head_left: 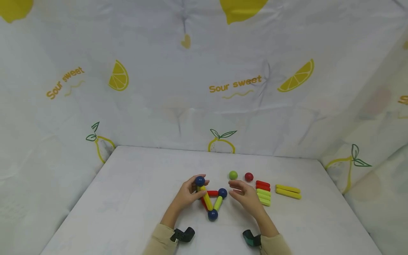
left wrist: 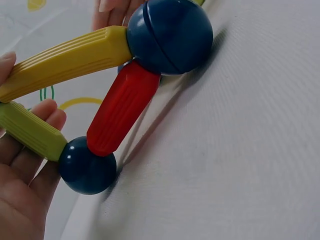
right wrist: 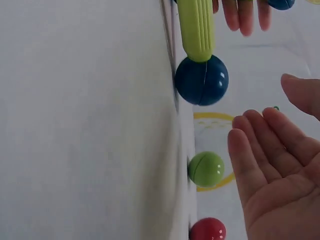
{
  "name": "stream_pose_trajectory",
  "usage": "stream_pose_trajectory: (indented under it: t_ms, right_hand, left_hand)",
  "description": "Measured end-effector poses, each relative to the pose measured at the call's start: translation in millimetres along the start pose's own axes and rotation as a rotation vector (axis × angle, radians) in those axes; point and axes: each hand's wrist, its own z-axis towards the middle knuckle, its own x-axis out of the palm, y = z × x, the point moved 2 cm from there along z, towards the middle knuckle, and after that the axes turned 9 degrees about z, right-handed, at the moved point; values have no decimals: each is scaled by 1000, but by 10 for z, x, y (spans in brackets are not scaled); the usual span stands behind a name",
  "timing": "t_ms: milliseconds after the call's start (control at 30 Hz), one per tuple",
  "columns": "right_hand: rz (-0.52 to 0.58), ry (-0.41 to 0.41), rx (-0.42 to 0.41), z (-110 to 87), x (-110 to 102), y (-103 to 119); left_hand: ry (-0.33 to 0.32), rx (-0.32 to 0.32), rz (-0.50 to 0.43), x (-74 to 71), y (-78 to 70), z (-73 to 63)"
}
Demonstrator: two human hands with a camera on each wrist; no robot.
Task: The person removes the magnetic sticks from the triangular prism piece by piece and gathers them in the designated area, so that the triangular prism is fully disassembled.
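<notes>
On the table stands a ball-and-rod frame with a flat triangle at its base and rods rising to a raised blue ball point(head_left: 199, 181). My left hand point(head_left: 185, 194) grips its upright part, thumb at the yellow rod point(left wrist: 70, 60) and fingers behind a lime green rod point(left wrist: 32, 131). Low in the frame, a red rod point(left wrist: 122, 107) joins two blue balls. My right hand point(head_left: 248, 198) is open and holds nothing, its loosely bent fingers just right of the frame's right blue ball point(head_left: 222, 192). In the right wrist view, its palm point(right wrist: 285, 200) faces that ball across a gap.
Beyond my right hand lie a loose green ball point(head_left: 233, 175) and a red ball point(head_left: 249, 177). Farther right are short red rods point(head_left: 262, 185), several lime green rods point(head_left: 263, 197) and two yellow rods point(head_left: 288, 191). A lemon-print cloth point(head_left: 165, 106) hangs behind the white table point(head_left: 134, 198).
</notes>
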Motion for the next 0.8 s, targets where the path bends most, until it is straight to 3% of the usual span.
stream_pose_trajectory:
  t_ms: [133,233,367,467,600,700,800]
  right_hand:
    - [18,107,40,80,130,-49]
    - [-7,168,37,103,185,-76]
    - [-36,207,35,109,216,-124]
    - [-46,198,41,106,223,-146]
    - [-57,196,39,105,228,-168]
    - [-57,200,27,108,230,-188]
    - [-48,196,17,110,225,-214]
  left_hand:
    - [29,-1,26,12,26,-8]
    - [56,35,45,15,66,-15]
    - [91,94,62,13,95,-18]
    - [94,101,89,46,253,-7]
    - [61,-5,154,123,527,16]
    - [23,-116,192,161,589,37]
    - [-24,-171,212,201,602,70]
